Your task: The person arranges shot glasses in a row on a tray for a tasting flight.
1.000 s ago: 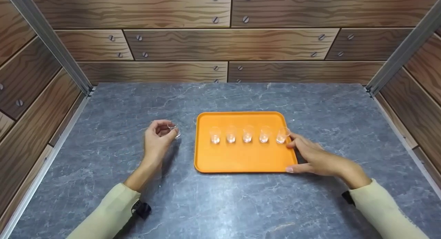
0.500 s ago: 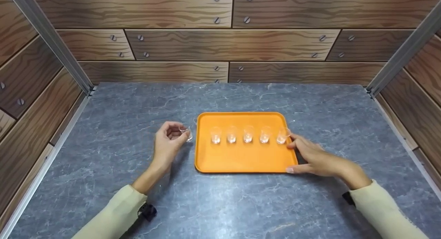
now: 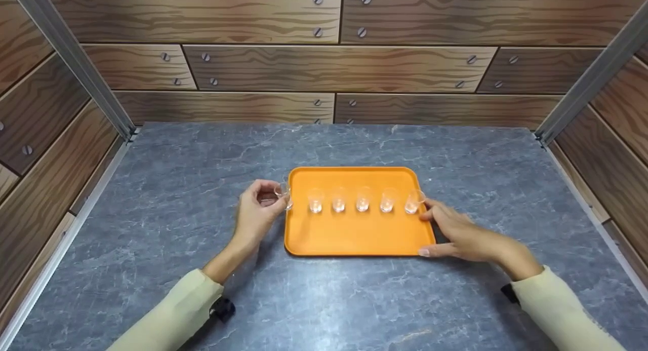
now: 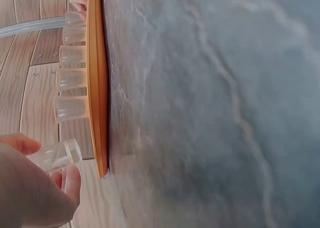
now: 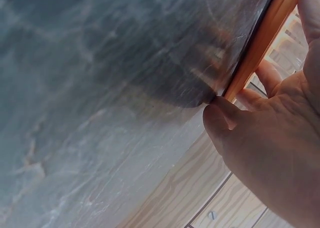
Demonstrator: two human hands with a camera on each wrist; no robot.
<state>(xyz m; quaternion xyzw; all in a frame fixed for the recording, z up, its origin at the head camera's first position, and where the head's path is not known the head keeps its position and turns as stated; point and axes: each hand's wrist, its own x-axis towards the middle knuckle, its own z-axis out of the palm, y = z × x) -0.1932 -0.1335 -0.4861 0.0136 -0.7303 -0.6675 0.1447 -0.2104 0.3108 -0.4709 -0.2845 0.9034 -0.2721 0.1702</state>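
Note:
My left hand pinches a small clear shot glass between thumb and fingers, at the tray's left rim. In the left wrist view this shot glass is raised off the tray, its base toward it and slightly tilted. Several similar shot glasses stand upright in a row across the orange tray, which lies on the table. My right hand holds the tray's right edge, thumb by the near corner and fingers at the rim beside the last glass. In the right wrist view the thumb meets the tray edge.
The grey marbled table extends around the tray. Wood-patterned panels stand behind it and on both sides, with metal posts at the back corners.
My left hand has moved right with the shot glass, from the table beside the tray to its left rim. The right hand and tray have stayed about where they were.

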